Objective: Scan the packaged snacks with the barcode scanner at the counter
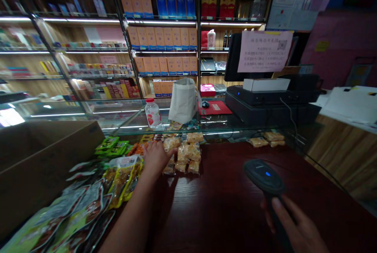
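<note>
My right hand (pixel 291 221) is wrapped round the handle of a dark barcode scanner (pixel 263 178), which has a small blue light on top. My left hand (pixel 157 156) reaches over the snack packs, its thumb apart from the other fingers. Small orange-red packets (pixel 137 149) lie by its fingertips; whether it touches them I cannot tell. Just right of the thumb, clear-wrapped pale pastries (pixel 190 153) are stacked on the dark red-brown table (pixel 212 198). Yellow-edged food pouches (pixel 122 176) and green packets (pixel 110 145) lie to the left.
An open cardboard box (pixel 47 158) stands at the left, with larger pouches (pixel 76 213) beside it. Beyond the table, a glass counter bears a red-capped bottle (pixel 152 113), a white bag (pixel 183 101) and a monitor (pixel 234 58). More wrapped pastries (pixel 259 142) lie at the far right.
</note>
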`<move>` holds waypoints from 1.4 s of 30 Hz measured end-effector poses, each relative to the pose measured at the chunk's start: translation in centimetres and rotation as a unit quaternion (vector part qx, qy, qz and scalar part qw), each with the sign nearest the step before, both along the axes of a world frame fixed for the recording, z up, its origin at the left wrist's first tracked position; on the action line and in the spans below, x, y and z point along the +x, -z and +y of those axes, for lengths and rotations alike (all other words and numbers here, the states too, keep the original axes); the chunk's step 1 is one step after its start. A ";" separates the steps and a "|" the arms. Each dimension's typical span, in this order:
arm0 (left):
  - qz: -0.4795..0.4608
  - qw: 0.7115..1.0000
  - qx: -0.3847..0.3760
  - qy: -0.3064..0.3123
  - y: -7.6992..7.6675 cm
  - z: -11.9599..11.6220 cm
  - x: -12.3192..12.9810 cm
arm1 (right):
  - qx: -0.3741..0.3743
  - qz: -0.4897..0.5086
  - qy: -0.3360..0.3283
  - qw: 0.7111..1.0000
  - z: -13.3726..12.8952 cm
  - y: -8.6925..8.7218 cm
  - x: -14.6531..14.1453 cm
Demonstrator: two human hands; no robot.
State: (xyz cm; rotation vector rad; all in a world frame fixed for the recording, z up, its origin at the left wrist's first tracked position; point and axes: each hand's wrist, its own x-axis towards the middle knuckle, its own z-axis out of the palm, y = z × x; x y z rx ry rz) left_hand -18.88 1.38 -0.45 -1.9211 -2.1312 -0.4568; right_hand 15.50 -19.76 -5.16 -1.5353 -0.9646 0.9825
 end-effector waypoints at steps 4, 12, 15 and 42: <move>-0.001 1.000 -0.004 0.004 0.9 -0.1 0.0 | 0.016 0.008 0.036 0.999 -0.3 -0.5 -1.1; -0.366 0.910 0.137 0.142 0.1 -1.0 1.3 | -0.017 0.012 -0.012 1.000 -0.1 0.3 -0.6; -0.615 0.761 0.039 0.203 -0.5 -1.9 2.5 | -0.018 0.009 -0.011 1.000 0.0 0.4 -1.1; -0.639 0.708 -0.028 0.299 -0.2 -4.4 6.6 | 0.071 0.009 -0.045 0.996 -1.2 -3.3 -7.9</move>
